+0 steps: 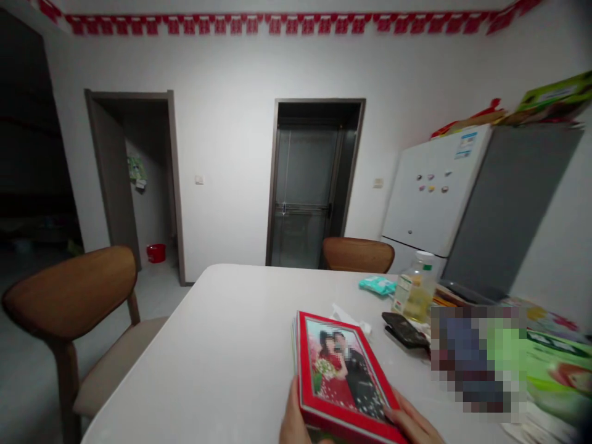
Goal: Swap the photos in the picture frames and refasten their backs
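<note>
A thick red-framed photo (340,370) of a couple stands tilted over the near edge of the white table (208,345). Pale and green layers show along its left side, but what they are I cannot make out. My left hand (294,416) grips its lower left edge, fingers partly hidden underneath. On the lower right corner, my right hand (413,419) is closed, with fingertips on the front face. A crumpled white tissue (349,317) lies just behind the photo.
To the right are a dark wallet-like item (404,332), a bottle of yellow liquid (416,287), a teal packet (377,285), a green package (559,364) and a blurred-out patch. Wooden chairs (74,290) stand left and behind the table. A fridge (435,185) is at the back right.
</note>
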Available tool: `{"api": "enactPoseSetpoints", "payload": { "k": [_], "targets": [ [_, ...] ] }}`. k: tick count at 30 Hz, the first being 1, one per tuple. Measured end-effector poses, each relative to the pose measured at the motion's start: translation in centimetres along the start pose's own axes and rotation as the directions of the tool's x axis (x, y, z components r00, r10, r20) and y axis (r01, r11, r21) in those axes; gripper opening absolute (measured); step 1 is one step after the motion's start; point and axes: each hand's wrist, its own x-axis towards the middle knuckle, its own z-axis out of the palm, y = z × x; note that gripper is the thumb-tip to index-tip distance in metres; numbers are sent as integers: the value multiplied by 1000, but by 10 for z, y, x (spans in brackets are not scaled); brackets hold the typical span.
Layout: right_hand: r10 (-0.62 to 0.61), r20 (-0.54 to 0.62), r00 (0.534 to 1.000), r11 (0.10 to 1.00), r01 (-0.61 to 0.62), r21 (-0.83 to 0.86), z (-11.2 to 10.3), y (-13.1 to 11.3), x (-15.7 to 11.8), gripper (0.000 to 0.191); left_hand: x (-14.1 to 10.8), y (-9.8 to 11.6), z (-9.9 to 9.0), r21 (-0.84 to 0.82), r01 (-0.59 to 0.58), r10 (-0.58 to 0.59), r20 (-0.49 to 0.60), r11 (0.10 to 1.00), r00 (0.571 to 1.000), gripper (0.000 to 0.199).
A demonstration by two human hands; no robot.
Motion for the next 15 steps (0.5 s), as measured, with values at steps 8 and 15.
{"api": "enactPoseSetpoints", "payload": {
  "k": [8, 15],
  "targets": [
    [-222, 163, 961, 974, 226, -9, 125, -15, 64, 56, 54, -10, -101, 84, 9, 17, -307, 996, 951, 75],
    [-392, 122, 912, 873, 411, -263, 155, -8, 92, 56, 91, -27, -119, 125, -4, 54, -401, 992, 915, 74]
  ]
}}
